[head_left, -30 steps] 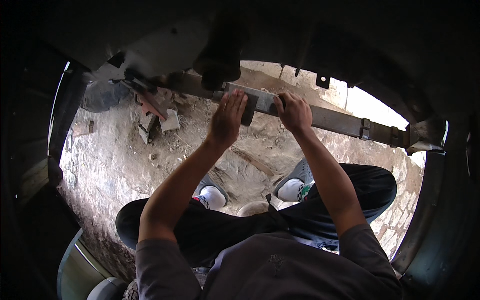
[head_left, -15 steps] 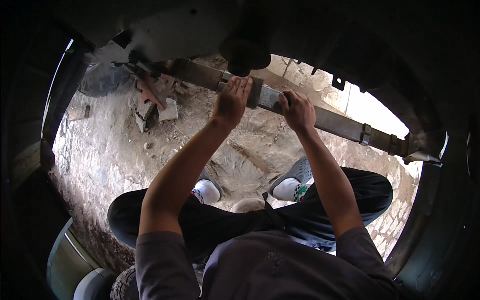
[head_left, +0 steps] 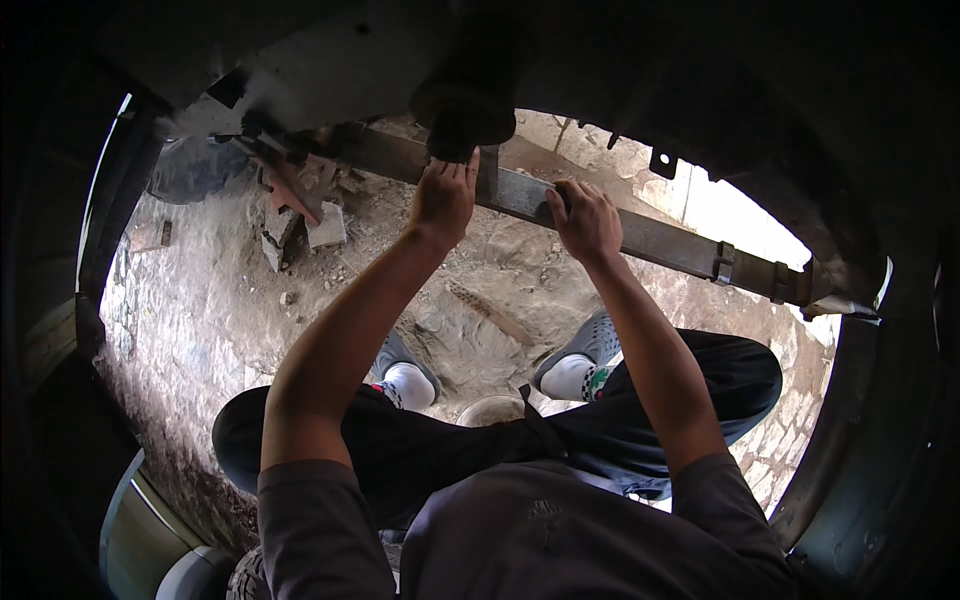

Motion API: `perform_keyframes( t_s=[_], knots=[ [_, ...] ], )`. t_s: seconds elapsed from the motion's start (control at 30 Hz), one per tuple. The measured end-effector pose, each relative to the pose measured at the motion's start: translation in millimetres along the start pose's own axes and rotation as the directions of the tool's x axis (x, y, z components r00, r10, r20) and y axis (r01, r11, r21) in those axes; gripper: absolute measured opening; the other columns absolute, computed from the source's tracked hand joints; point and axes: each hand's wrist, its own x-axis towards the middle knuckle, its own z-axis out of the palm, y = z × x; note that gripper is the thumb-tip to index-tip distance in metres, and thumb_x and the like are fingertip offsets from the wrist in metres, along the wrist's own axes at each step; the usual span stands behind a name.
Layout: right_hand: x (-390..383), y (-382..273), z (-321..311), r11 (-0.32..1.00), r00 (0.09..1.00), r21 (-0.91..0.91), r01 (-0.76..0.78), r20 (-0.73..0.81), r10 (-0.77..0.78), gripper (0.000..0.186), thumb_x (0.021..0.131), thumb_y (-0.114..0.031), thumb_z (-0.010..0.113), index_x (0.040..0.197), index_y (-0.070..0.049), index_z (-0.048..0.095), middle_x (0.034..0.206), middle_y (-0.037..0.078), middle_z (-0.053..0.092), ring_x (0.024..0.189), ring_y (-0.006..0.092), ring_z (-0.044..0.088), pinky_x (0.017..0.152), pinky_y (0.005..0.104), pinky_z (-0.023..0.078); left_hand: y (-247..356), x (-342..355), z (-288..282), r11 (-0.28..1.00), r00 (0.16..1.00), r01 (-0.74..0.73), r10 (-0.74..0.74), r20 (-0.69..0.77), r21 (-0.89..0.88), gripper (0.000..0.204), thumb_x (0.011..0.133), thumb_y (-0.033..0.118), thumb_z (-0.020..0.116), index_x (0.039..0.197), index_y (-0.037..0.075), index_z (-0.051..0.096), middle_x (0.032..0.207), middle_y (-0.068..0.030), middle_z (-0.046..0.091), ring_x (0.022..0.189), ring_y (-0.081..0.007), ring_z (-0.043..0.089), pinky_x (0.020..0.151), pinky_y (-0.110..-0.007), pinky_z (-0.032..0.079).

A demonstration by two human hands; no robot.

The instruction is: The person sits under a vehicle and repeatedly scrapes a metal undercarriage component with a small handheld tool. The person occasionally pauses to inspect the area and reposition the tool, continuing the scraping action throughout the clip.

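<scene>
Where half-curled hands point(head_left: 443, 205) point(head_left: 590, 226) meet it, their grip unclear, the banded bar point(head_left: 670, 246) looks grey.

Lots of grey, and checks on the socks point(head_left: 567, 378)

The long bar point(head_left: 660, 243) is dull grey. The shirt point(head_left: 600, 555) is dark grey, with a small dark picture on its front. The trousers point(head_left: 420, 450) are black. The socks are white with black and white checks, plus green on the right one. The shoes point(head_left: 600, 340) are grey. The ground point(head_left: 210, 330) is brown and pale grey.
</scene>
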Motion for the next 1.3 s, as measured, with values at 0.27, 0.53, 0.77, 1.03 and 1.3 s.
perform_keyframes(
  t_s=[0.27,0.53,0.77,1.03,1.3],
  knots=[
    [1,-7,3,1.0,1.0,0.016,0.003,-0.025,-0.003,0.037,0.105,-0.043,0.058,0.116,-0.011,0.074,0.117,0.011,0.075,0.117,0.0299,0.068,0.106,0.0434,0.047,-15,-45,18,0.985,0.929,-0.16,0.126,-0.348,-0.071,0.079,0.079,0.002,0.064,0.154,-0.009,0.043,0.16,-0.0267,0.046,0.156,-0.0363,0.037,0.133,-0.048,0.019],
    [2,4,3,1.0,1.0,-0.012,-0.025,-0.015,0.025,0.039,0.105,-0.042,0.056,0.114,-0.009,0.074,0.112,0.01,0.075,0.114,0.0291,0.068,0.106,0.0429,0.047,1,-33,-14,0.963,0.968,-0.24,0.226,-0.113,-0.125,0.107,0.072,0.026,0.086,0.159,-0.008,0.036,0.168,-0.023,0.036,0.159,-0.0324,0.03,0.132,-0.047,0.019],
    [4,-1,1,0.995,0.996,-0.064,-0.078,-0.047,0.076,0.042,0.107,-0.045,0.052,0.113,-0.01,0.075,0.113,0.01,0.075,0.115,0.0288,0.067,0.105,0.0422,0.047,-21,8,-26,0.985,0.986,-0.161,0.164,-0.044,0.054,0.097,0.079,0.024,0.077,0.161,-0.005,0.035,0.167,-0.0216,0.038,0.159,-0.0306,0.031,0.132,-0.046,0.019],
    [-1,2,1,1.0,0.996,0.022,0.003,-0.09,-0.001,0.043,0.108,-0.047,0.05,0.11,-0.013,0.077,0.106,0.01,0.076,0.107,0.0303,0.07,0.1,0.0439,0.05,-17,-41,-11,0.895,0.938,-0.337,0.294,-0.184,-0.291,0.112,0.07,0.029,0.093,0.162,-0.002,0.035,0.167,-0.0211,0.038,0.159,-0.0332,0.03,0.132,-0.045,0.023],
    [3,-2,1,0.998,0.995,0.062,-0.014,-0.101,0.021,0.045,0.109,-0.048,0.049,0.105,-0.012,0.077,0.102,0.01,0.076,0.105,0.03,0.07,0.1,0.0444,0.049,-14,-29,-10,0.958,0.968,-0.118,0.052,-0.247,-0.261,0.112,0.067,0.042,0.094,0.158,0.0,0.043,0.164,-0.0181,0.044,0.157,-0.0365,0.034,0.131,-0.049,0.022]
  ],
)
